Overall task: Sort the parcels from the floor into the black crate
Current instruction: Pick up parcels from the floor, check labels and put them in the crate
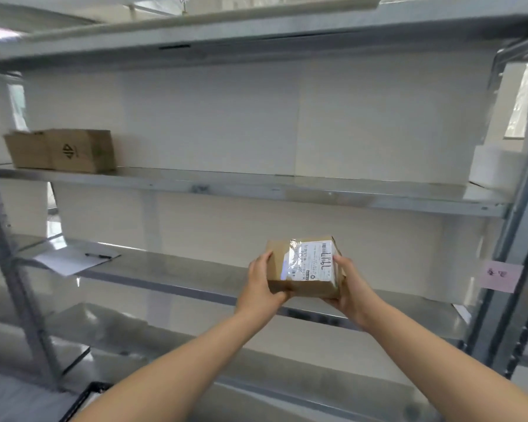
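Note:
A small brown cardboard parcel with a white shipping label under clear tape is held out in front of me, above the front edge of a grey metal shelf. My left hand grips its left side and bottom corner. My right hand grips its right side, thumb on the label. Only a corner of the black crate shows at the bottom left, partly hidden behind my left forearm.
The grey shelving unit fills the view. Two brown boxes stand on the upper shelf at the left. A white sheet with a pen lies on the middle shelf. A white box sits at the upper right. Pink notes stick to the right upright.

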{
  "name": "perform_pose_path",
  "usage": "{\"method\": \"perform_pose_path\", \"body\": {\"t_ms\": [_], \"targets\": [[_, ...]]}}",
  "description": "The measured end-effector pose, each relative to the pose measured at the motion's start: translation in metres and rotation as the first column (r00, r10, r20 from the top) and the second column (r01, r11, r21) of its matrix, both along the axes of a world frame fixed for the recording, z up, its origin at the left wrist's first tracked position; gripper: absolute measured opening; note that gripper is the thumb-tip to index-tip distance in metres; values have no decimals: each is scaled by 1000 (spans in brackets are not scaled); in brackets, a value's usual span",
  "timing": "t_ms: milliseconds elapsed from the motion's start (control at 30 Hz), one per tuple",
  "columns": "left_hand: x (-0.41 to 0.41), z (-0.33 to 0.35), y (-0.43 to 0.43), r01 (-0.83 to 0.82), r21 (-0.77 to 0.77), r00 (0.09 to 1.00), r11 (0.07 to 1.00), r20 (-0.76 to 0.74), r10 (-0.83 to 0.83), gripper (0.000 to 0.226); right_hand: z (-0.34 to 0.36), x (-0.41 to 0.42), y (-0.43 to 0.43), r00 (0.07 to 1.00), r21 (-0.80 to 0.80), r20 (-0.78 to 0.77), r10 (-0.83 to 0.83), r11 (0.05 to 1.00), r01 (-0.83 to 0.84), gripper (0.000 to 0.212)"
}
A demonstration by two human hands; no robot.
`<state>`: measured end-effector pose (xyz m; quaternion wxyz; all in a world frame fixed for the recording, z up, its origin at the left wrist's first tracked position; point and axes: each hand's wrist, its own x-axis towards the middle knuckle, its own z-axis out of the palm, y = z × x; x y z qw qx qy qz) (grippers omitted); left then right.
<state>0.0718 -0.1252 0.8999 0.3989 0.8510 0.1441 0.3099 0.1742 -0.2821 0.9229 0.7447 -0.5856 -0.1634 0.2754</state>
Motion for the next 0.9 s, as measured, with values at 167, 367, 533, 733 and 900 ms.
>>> {"method": "perform_pose_path", "body": {"t_ms": [167, 367, 533, 733, 900], "targets": [[-32, 5, 7, -126, 89, 992, 988, -10, 127, 93, 3, -16, 12, 991, -10, -3, 135, 991, -135, 49], [-78, 2, 6, -106, 5, 992, 994, -75, 106, 100, -6, -38, 34, 991, 19, -80, 105, 994, -104, 48], [-99, 7, 1, -173, -655, 978, 735, -29, 204, 102, -9, -80, 65, 944, 183, -199, 262, 956, -227, 31], [-142, 22, 26, -107, -757, 971, 645, 62, 233, 56, -12, -132, 105, 916, 105, -163, 367, 929, -354, 47], [-199, 34, 70, -112, -718, 965, 686, 85, 247, 51, -6, -167, 150, 893, 21, -62, 446, 895, -446, 43]]}}
